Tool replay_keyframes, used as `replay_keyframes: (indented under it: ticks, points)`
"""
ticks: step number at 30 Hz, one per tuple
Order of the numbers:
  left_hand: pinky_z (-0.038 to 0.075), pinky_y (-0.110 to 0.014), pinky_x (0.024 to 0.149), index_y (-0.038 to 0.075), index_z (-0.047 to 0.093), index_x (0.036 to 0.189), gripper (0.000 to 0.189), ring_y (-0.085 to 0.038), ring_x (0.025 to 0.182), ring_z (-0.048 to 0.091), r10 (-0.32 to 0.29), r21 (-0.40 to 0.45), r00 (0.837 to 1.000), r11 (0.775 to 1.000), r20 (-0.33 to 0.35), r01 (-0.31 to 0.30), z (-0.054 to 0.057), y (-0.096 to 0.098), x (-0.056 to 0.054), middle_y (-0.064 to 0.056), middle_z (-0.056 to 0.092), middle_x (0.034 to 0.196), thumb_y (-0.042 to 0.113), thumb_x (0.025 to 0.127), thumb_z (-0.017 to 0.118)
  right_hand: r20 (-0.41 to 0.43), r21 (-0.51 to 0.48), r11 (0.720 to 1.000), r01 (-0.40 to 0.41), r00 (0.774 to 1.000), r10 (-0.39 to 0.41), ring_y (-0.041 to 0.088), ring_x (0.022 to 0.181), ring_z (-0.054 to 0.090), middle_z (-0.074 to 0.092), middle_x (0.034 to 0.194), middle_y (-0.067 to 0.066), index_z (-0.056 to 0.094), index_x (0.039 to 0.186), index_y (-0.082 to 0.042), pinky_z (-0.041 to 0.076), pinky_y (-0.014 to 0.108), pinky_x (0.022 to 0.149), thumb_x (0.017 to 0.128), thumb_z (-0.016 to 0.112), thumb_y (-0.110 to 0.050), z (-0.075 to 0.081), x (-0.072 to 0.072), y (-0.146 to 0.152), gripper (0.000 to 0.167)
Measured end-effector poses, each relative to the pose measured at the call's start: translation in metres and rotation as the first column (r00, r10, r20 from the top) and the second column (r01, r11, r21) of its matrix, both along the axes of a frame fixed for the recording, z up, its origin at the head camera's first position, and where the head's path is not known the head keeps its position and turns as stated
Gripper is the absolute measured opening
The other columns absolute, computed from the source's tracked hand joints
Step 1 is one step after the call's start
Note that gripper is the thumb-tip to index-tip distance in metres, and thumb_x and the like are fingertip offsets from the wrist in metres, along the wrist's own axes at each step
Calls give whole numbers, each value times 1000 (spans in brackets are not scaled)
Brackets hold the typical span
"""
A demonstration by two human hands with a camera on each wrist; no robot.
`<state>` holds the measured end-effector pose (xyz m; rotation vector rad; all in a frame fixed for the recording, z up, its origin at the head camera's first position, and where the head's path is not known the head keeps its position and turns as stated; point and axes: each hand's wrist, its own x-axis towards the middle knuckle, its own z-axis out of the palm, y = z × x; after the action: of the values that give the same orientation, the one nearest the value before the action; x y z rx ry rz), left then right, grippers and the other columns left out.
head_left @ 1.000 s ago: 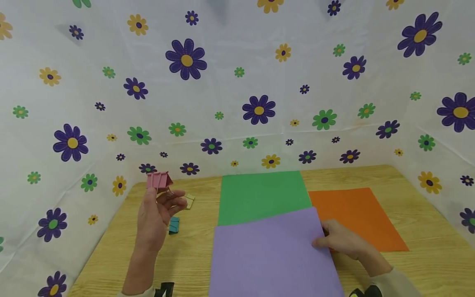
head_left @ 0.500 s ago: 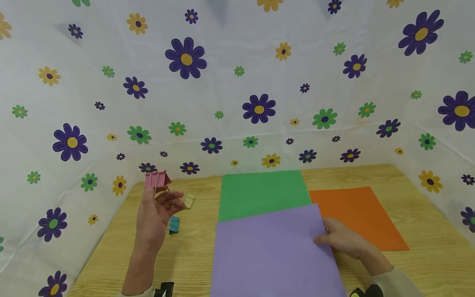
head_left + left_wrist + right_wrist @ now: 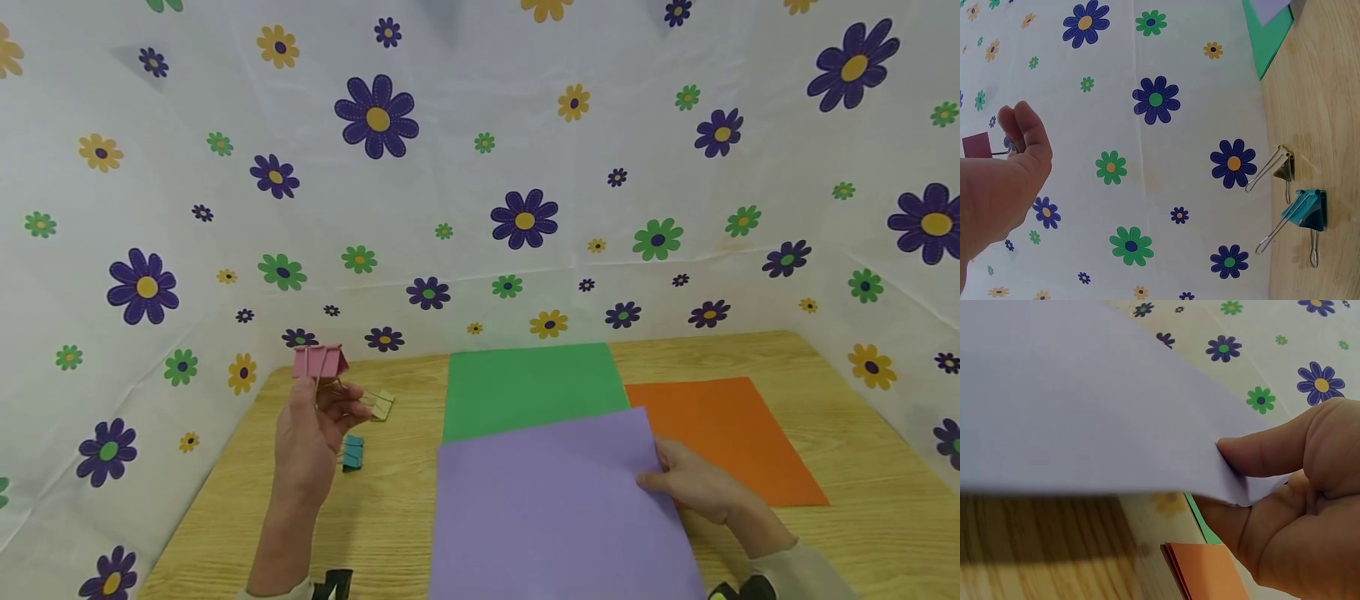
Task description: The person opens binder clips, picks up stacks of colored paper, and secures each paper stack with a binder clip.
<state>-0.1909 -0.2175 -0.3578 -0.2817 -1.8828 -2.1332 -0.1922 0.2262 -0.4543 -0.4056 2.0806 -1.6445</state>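
Backdrop (image 3: 450, 187): flower-patterned white sheeting, seen behind and at both sides.
Desk (image 3: 405, 475): light wood grain, set below the backdrop.
Left grip (image 3: 307, 442): raised above the desk on a steeply lifted left forearm (image 3: 285, 542), fingers curled toward the thumb; the wire handles of the pink binder clip (image 3: 318, 363) are pinched there.
Pink binder clip: held in the air above the thumb tip, its coloured body uppermost.
Right grip (image 3: 692, 477): reached in from the lower right out of a beige sleeve (image 3: 804, 575); the lavender sheet (image 3: 555, 508) is pinched at its right edge, thumb on top, fingers underneath.
Lavender sheet: lifted off the desk at the held edge.
Green sheet (image 3: 532, 387): laid flat, its near part hidden by the lavender sheet.
Orange sheet (image 3: 727, 437): laid flat beside the green sheet, partly hidden by the right grip.
Yellow binder clip (image 3: 382, 407): rested on the desk, partly hidden by the left fingers.
Teal binder clip (image 3: 353, 452): rested nearby, its wire handles spread.
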Motion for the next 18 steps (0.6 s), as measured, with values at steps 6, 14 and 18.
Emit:
replay_keyframes:
  ticks: [6,14,18]
  points:
    - [56,-22,81,3,52,119,47,-11,81,60,18,8,1000,1000,10,-18,0,1,0,-3,59,99,43,108,31,-37,18,999,42,998,-41,46,135,36,24,152,39,16,147,17,36,61,107,98,54,-4,2,0,0,65]
    - [56,-21,78,5,55,119,43,-12,82,59,34,-15,999,999,-4,-35,0,3,0,-4,57,96,40,109,32,-64,35,992,124,991,-122,53,141,23,20,153,40,18,146,17,19,69,112,98,51,0,4,0,-2,61]
    - [56,-21,76,6,55,119,42,-12,80,58,38,-34,999,999,-6,-38,-1,3,0,-4,57,95,40,109,31,-77,50,986,157,985,-153,53,142,20,20,153,39,20,147,14,15,68,113,99,49,0,7,-1,-4,58]
